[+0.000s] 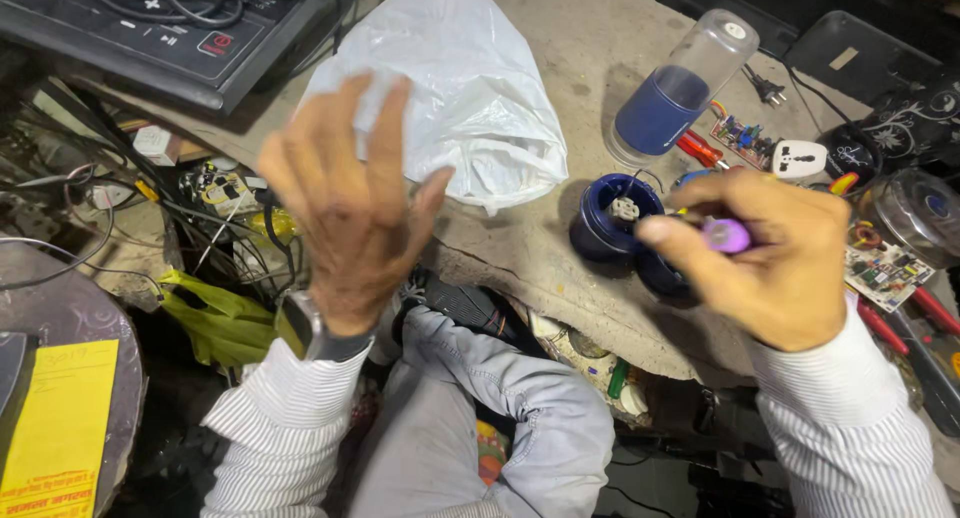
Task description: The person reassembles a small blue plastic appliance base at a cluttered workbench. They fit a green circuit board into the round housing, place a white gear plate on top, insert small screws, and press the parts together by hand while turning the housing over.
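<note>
Here my right hand (775, 263) pinches a small, light purple tool (726, 235) over the stiff blue base (612, 216); my left hand (345, 203) hangs spread and empty.

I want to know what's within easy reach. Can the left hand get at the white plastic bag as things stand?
Probably yes: the left hand is open, holds nothing, and hovers right beside the white plastic bag with nothing between them.
</note>
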A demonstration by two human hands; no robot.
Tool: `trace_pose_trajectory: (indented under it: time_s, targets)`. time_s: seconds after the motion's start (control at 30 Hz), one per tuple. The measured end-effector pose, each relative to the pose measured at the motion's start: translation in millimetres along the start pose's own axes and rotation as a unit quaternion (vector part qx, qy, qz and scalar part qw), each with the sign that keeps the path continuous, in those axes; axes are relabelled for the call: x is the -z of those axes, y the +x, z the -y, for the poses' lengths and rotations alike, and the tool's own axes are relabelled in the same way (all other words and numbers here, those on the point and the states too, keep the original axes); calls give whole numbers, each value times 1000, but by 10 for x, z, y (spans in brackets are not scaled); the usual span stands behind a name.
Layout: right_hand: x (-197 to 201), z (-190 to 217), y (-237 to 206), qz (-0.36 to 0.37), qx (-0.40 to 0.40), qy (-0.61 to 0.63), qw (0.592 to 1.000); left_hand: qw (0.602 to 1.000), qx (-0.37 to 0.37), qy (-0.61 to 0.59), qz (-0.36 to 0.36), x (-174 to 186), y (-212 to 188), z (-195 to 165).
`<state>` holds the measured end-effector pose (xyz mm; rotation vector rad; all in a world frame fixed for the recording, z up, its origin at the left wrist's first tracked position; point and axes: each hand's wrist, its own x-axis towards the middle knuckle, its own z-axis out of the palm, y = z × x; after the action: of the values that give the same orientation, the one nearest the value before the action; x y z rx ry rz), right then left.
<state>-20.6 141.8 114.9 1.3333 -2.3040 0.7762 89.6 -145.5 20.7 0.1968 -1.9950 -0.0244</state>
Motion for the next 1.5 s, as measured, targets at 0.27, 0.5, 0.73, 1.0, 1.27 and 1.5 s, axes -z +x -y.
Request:
trace_pose_trajectory:
  time_s: [0.27,0.5,0.73,1.0,1.27,1.5]
  targets:
    - [-1082,298,1165,291,203,-112,928,969,134,-160,135,-15,428,528]
    - [-1246,305,1477,342,4,-137,930,744,250,-583,211,333,929,555]
    - [-1977,240,1917,274,30,-148,950,657,175,-698,227,469,960,405]
    - [-2038,362,2189,287,-4,-154,945,633,247,-678,279,615,1007,522]
    - [-2053,425,2236,270,15,-146,952,741,149,-598,266,467,906,569]
    - [-1752,358,2019,105,229,-139,958,869,61,-453,188,-98,705,868]
